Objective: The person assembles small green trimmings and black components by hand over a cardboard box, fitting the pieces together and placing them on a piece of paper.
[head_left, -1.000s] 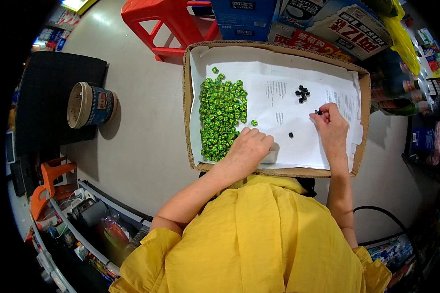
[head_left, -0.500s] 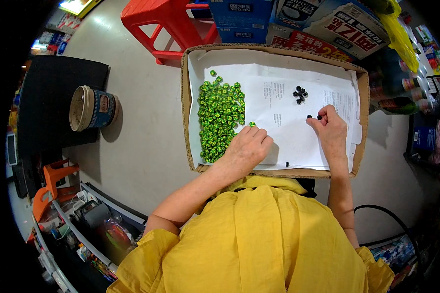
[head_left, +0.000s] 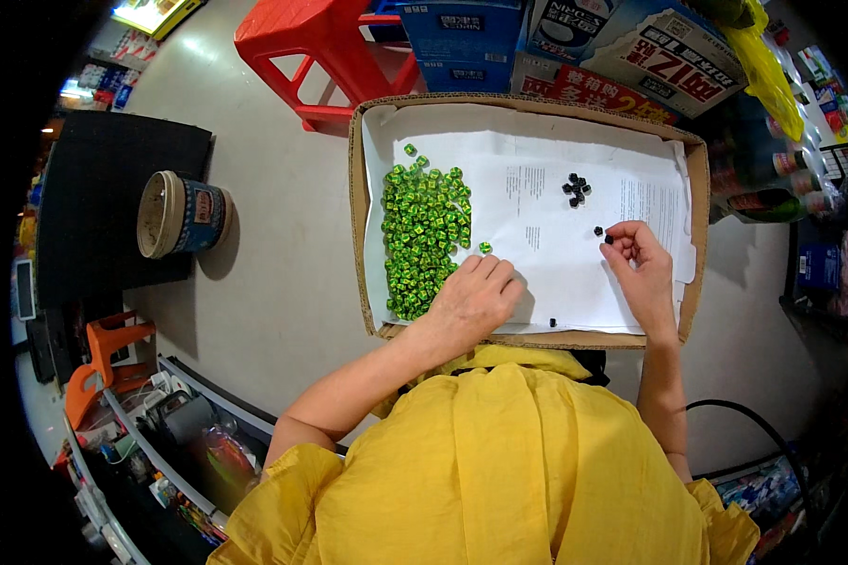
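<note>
Right hand point(head_left: 643, 273): fingers pinching a small black cube point(head_left: 609, 239), another black cube just beyond the fingertips, a black cluster point(head_left: 576, 188) further out, likely sorted apart by colour. Left hand point(head_left: 471, 299) rests flat, fingers loosely together, a stray green cube point(head_left: 485, 248) at the fingertips, green cube pile point(head_left: 424, 235) just left. All on white paper point(head_left: 546, 235) lining a shallow cardboard tray point(head_left: 356, 217), probably so cubes don't roll off. Grey floor, red stool point(head_left: 320, 47), tin can point(head_left: 179, 214), stacked cartons behind.

Left hand point(head_left: 473, 297) rests flat on the white paper point(head_left: 546, 202) lining a cardboard tray point(head_left: 356, 202), just right of the green bead pile point(head_left: 424, 231). Right hand point(head_left: 643, 273) pinches a small black bead point(head_left: 609, 239); a black bead cluster point(head_left: 576, 189) lies beyond its fingertips.
</note>
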The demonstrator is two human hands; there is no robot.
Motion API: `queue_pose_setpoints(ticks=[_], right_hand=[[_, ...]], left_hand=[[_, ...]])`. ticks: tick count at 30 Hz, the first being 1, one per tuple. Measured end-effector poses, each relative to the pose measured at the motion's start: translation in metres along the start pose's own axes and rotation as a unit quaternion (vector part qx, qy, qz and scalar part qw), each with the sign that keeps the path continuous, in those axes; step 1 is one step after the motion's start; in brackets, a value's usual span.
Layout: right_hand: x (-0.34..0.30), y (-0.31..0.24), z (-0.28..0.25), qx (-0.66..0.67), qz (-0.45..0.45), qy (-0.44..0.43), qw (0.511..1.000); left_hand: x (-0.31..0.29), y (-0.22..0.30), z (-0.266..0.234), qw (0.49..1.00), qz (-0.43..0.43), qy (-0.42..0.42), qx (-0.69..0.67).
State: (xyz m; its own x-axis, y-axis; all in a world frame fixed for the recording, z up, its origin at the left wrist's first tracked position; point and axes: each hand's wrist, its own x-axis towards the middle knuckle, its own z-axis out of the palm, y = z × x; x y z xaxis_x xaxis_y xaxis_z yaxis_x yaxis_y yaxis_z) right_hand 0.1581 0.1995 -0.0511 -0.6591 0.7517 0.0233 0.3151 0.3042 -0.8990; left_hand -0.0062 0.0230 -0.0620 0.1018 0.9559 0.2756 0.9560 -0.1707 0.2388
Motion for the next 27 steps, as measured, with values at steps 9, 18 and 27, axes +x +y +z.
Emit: queue_pose_setpoints(ticks=[9, 18, 27], right_hand=[[-0.012, -0.009, 0.012, 0.073, 0.062, -0.037, 0.995], [-0.022, -0.007, 0.02, 0.021, 0.027, -0.081, 0.996], [-0.026, -0.013, 0.023, 0.031, 0.08, -0.106, 0.991]], left_hand=[[-0.004, 0.001, 0.0, 0.997, 0.022, -0.046, 0.05], [-0.003, 0.001, 0.0, 0.997, 0.03, -0.047, 0.046], [0.004, 0.0, -0.004, 0.994, 0.043, -0.102, 0.006]])
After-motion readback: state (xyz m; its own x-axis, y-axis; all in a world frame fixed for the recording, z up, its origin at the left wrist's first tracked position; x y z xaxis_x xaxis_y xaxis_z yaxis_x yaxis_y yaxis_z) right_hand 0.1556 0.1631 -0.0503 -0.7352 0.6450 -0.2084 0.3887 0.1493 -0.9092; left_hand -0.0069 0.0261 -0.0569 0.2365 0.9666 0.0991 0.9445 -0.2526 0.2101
